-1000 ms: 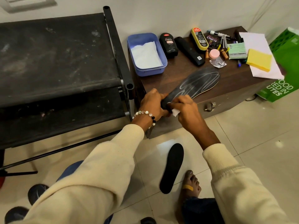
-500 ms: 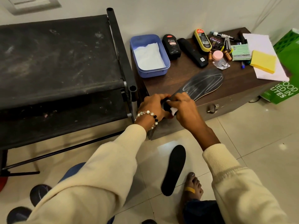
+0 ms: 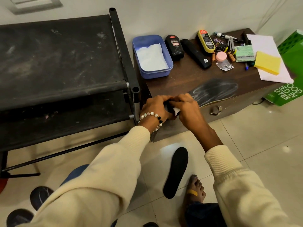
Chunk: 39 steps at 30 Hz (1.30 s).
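Note:
A black insole (image 3: 216,91) streaked with white smears lies on the front edge of a dark wooden chest (image 3: 183,77), its heel end sticking out toward me. My left hand (image 3: 155,107) grips that heel end. Close beside it, my right hand (image 3: 186,108) pinches a small white wad (image 3: 176,110) against the heel. A second, clean black insole (image 3: 176,172) lies on the tiled floor below, near a bare foot (image 3: 196,189).
On the chest stand a blue tub (image 3: 167,71) with white tissue, a black polish bottle (image 3: 174,47), a black brush (image 3: 196,54), a yellow-edged sponge applicator (image 3: 206,40), a pink-lidded jar (image 3: 221,56), markers, yellow sticky notes (image 3: 268,63) and papers. A black rack (image 3: 62,63) stands at left, a green bag (image 3: 293,89) at right.
Both hands have stayed together at the insole's heel while the right hand works the white wad in small strokes. The view has shifted slightly; nothing else moved.

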Tool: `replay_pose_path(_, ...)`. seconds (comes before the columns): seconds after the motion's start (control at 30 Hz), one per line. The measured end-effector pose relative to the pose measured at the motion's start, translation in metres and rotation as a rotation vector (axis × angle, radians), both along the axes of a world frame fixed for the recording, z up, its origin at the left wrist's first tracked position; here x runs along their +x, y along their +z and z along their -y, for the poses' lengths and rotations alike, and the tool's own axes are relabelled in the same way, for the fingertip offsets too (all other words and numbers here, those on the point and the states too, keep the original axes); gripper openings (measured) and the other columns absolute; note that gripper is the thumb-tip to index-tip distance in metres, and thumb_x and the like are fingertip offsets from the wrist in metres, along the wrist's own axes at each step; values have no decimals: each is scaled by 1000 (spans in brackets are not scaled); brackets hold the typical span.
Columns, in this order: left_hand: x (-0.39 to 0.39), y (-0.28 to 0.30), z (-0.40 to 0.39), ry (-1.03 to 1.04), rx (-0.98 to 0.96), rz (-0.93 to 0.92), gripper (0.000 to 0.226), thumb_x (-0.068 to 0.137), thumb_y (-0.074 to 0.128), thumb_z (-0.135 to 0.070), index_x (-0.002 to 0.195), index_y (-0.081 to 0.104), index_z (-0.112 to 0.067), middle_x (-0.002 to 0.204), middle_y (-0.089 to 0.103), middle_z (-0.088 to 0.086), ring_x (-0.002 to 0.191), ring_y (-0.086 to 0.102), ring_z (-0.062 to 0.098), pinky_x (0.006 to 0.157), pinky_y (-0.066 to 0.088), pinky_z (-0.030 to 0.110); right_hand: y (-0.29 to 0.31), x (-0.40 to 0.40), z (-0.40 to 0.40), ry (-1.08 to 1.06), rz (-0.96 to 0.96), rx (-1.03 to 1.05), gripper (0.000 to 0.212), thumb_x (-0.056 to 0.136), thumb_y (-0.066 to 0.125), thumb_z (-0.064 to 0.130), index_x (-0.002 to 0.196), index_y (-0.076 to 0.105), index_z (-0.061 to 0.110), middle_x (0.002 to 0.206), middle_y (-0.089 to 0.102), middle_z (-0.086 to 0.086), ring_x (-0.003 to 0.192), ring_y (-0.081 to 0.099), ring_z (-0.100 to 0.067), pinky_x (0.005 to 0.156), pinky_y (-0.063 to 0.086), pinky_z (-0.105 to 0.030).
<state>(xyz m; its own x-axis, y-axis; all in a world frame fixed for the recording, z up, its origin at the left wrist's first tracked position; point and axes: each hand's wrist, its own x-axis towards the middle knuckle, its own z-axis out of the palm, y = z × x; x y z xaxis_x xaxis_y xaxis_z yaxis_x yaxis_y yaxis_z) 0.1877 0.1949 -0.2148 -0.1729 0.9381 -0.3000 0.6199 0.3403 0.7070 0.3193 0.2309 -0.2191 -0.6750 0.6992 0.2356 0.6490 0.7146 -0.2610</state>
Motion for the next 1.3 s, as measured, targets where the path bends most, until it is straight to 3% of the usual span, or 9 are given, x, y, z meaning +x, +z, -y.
replay_pose_path(0.33, 9, 9, 1, -7, 0, -66, 75, 66, 85, -37, 133, 51, -37, 124, 62, 1, 112, 59, 26, 95, 50, 46, 6, 12, 0, -105, -145, -184, 39, 75, 52, 1, 108, 71, 9, 94, 65, -15, 87, 58, -32, 74, 50, -36)
replay_pose_path(0.5, 17, 10, 2, -68, 6, -197, 80, 63, 85, -47, 133, 47, -46, 120, 51, 3, 111, 54, 29, 95, 47, 48, 21, 29, -7, -346, -354, -313, 33, 85, 60, -3, 113, 68, 13, 103, 61, -7, 91, 56, -14, 81, 45, -13)
replay_pose_path(0.63, 19, 9, 3, -40, 25, -201, 78, 63, 83, -48, 133, 49, -44, 120, 51, 4, 111, 55, 29, 95, 47, 47, 21, 24, -6, -288, 10, -269, 37, 89, 55, 2, 123, 63, 17, 119, 58, -11, 109, 52, -26, 95, 38, -27)
replay_pose_path(0.8, 22, 10, 3, 29, 29, -198, 66, 71, 78, -47, 131, 52, -41, 122, 53, 5, 112, 56, 30, 95, 47, 48, 17, 7, -2, -136, 108, -197, 38, 84, 63, 11, 123, 62, 11, 121, 58, -14, 113, 45, -30, 85, 30, -27)
replay_pose_path(0.93, 23, 9, 4, 38, 17, -228, 68, 70, 78, -52, 131, 52, -42, 123, 52, 5, 111, 57, 29, 94, 47, 48, 23, 20, -4, 21, 117, -183, 31, 79, 61, 2, 108, 71, 9, 105, 64, -18, 98, 53, -39, 73, 32, -30)
replay_pose_path(1.07, 24, 10, 3, 31, 3, -244, 71, 67, 78, -55, 131, 52, -40, 121, 53, 3, 109, 57, 28, 93, 47, 47, 15, 24, -11, -176, 221, -149, 38, 89, 55, 7, 126, 59, 11, 120, 55, -15, 115, 43, -33, 86, 31, -29)
replay_pose_path(1.13, 24, 9, 3, 48, 16, -251, 63, 72, 76, -50, 130, 53, -40, 121, 54, 3, 108, 58, 29, 93, 46, 46, 16, 11, -5, -156, 187, -120, 35, 80, 67, 4, 115, 67, 6, 108, 61, -18, 103, 51, -37, 79, 40, -33)
replay_pose_path(1.2, 24, 7, 3, 64, 25, -276, 55, 79, 72, -39, 130, 52, -39, 123, 54, 3, 108, 59, 30, 94, 45, 46, 13, 2, 0, 10, 137, -161, 26, 64, 76, 0, 89, 74, 1, 83, 66, -20, 76, 60, -41, 61, 46, -32)
replay_pose_path(1.3, 24, 5, 3, 64, 11, -290, 60, 78, 74, -43, 132, 50, -40, 125, 54, 2, 110, 58, 29, 94, 44, 46, 22, 9, 0, 96, 170, -200, 23, 67, 67, 4, 88, 76, 3, 84, 68, -21, 73, 58, -41, 62, 37, -29)
